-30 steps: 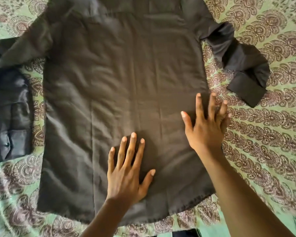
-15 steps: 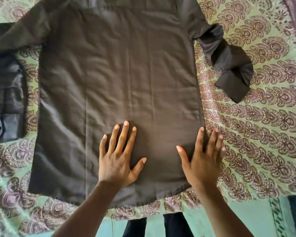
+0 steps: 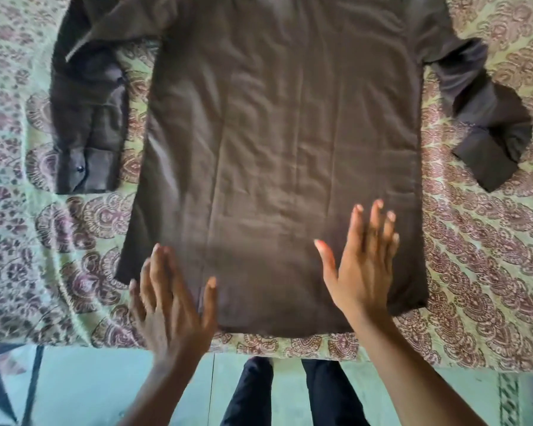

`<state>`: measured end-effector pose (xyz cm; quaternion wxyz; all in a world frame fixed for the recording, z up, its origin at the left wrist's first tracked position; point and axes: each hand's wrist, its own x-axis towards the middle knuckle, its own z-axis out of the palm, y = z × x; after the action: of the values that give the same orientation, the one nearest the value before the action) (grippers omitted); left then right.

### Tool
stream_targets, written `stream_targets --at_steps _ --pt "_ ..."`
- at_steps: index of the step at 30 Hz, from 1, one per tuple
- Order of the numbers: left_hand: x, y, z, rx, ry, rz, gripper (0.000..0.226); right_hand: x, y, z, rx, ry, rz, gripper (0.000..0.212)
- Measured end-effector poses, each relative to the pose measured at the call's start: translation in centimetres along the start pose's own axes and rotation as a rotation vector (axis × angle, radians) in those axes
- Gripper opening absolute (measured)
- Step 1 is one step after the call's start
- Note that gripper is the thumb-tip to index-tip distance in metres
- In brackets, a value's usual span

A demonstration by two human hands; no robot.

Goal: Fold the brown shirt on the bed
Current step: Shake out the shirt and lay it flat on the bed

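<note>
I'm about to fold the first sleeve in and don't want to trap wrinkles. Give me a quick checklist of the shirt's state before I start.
1. Shirt body spread flat on the bed: ok, only light creases.
2. Left sleeve laid straight: not ok, bunched beside the body.
3. Right sleeve laid straight: not ok, bent back on itself.
4. Hem on the bed: ok, close to the edge.
5. Left hand and right hand free: ok, both open and flat, no grip.
6. Collar straight: cannot tell, out of frame.

Shirt (image 3: 277, 155) flat on bed (image 3: 490, 241); left hand (image 3: 170, 305), right hand (image 3: 363, 269) on near hem.
</note>
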<state>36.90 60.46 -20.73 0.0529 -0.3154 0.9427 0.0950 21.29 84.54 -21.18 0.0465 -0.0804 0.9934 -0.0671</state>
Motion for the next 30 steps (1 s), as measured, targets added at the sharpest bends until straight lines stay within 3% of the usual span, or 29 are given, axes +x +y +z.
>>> stream_targets --at_steps 4,9,12,15,17,19,21,23,26,30 --pt "8.1 1.0 -0.5 -0.009 0.101 0.119 0.072 9.1 -8.6 0.6 0.034 0.076 -0.352 0.072" --pt "10.0 -1.5 1.9 -0.073 0.104 -0.126 0.071 17.1 -17.6 3.5 -0.005 -0.050 -0.391 0.078" --pt "7.5 -2.3 1.9 -0.116 0.135 -0.213 0.066 13.4 -19.8 4.5 -0.045 -0.106 -0.524 0.090" --pt "8.5 -3.2 0.4 -0.207 0.220 -0.295 0.061 5.3 -19.1 5.1 -0.051 -0.158 -0.846 0.088" --pt "11.2 -3.4 -0.8 -0.212 0.246 -0.148 0.059 0.8 -17.4 5.0 -0.071 -0.246 -1.046 0.083" --pt "14.2 -3.1 -1.3 -0.187 0.186 0.136 0.060 -1.5 -15.4 4.5 -0.052 -0.283 -1.119 0.075" --pt "15.7 -2.5 -0.9 -0.081 0.072 0.381 0.065 -1.3 -13.7 3.3 0.035 -0.189 -1.008 0.068" --pt "15.1 -2.5 -0.1 0.041 0.005 0.496 0.071 0.9 -12.0 2.5 0.063 -0.070 -0.821 0.066" --pt "11.6 -3.3 0.3 0.054 -0.035 0.435 0.084 4.2 -8.2 2.2 -0.063 -0.112 -0.565 0.073" --pt "6.2 -4.1 0.2 0.071 -0.116 0.307 0.092 1.8 -0.4 1.7 -0.147 -0.100 -0.283 0.074"
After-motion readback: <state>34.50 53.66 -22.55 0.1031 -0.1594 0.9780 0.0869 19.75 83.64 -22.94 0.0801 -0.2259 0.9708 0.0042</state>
